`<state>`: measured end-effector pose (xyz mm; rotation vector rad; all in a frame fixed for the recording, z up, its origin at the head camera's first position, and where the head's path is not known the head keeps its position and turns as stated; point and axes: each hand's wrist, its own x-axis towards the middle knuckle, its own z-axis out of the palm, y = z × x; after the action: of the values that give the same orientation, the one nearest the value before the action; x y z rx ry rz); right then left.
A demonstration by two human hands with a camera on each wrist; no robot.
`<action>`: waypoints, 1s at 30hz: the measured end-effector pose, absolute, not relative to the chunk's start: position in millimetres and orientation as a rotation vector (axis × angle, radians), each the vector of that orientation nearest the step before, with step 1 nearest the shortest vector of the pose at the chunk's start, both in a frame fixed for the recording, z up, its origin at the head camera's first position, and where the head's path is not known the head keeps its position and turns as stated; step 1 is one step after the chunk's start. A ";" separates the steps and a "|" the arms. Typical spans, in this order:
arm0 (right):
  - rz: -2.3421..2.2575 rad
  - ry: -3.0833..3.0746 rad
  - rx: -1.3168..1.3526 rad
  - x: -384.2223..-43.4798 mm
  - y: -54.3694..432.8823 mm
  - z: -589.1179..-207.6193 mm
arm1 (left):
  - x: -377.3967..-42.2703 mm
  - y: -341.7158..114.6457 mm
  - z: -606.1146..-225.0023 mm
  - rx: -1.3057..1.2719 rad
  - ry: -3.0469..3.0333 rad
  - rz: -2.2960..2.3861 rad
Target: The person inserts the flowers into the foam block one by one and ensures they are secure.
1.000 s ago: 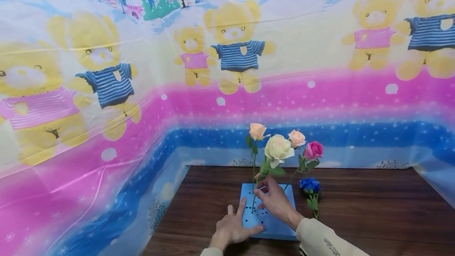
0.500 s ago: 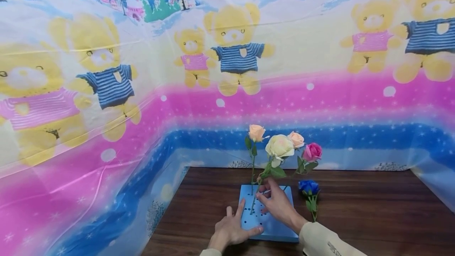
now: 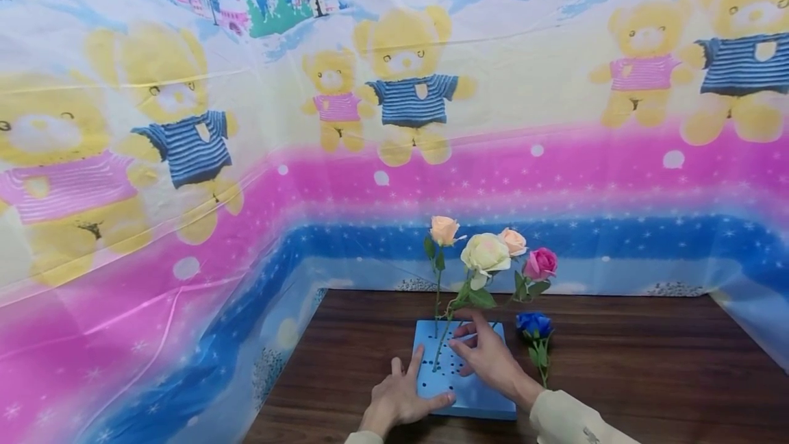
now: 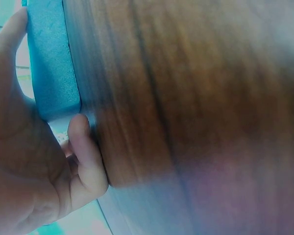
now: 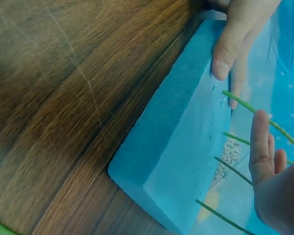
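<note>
A light blue foam block [image 3: 474,399] with several small holes lies on the table. My left hand [image 3: 397,392] rests at its near left corner, thumb and forefinger spread along the edges. The white rose [image 3: 485,253] stands tilted to the right, its stem [image 5: 247,106] set in the block. Beside that stem is my right hand [image 3: 490,358], fingers extended and apart from it in the right wrist view. Two peach roses, one at left [image 3: 444,230] and one at right [image 3: 513,241], and a pink rose [image 3: 541,264] also stand in the block.
A blue rose [image 3: 533,324] lies on the dark wooden table [image 3: 629,355], right of the block. Behind and to the left hangs a cloth [image 3: 345,190] printed with teddy bears. The upright stems stand close around my right hand.
The white rose's bloom has shifted slightly right, its stem leaning more. My right hand has let go of the stem and drawn a little to the right. My left hand stays on the block.
</note>
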<state>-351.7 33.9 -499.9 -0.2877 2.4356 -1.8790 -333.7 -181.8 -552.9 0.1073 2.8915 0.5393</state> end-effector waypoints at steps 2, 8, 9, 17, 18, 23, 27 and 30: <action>-1.891 2.426 -0.286 -349.2 38.9 -497.2 | -333.6 -181.2 -552.5 0.108 2.888 0.550; -1.922 2.433 -0.272 -341.9 56.6 -491.2 | -333.8 -179.7 -548.5 0.096 2.877 0.560; -1.931 2.432 -0.264 -340.9 59.7 -491.1 | -333.5 -179.6 -548.0 0.094 2.874 0.561; -1.971 2.407 -0.211 -332.1 84.8 -489.7 | -332.9 -178.5 -548.8 0.070 2.853 0.597; -1.966 2.412 -0.208 -330.6 87.6 -489.7 | -332.9 -178.7 -549.5 0.068 2.851 0.595; -1.954 2.403 -0.268 -324.9 103.1 -489.7 | -335.3 -180.7 -553.6 0.072 2.853 0.603; -1.954 2.395 -0.312 -321.4 115.3 -490.0 | -336.2 -180.7 -555.4 0.067 2.855 0.615; -1.970 2.396 -0.265 -320.1 123.4 -490.2 | -336.5 -179.5 -556.8 0.069 2.859 0.612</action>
<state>-320.1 123.4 -490.2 -0.2654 2.3959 -1.9702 -336.5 -179.5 -556.8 0.0691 2.8588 0.6124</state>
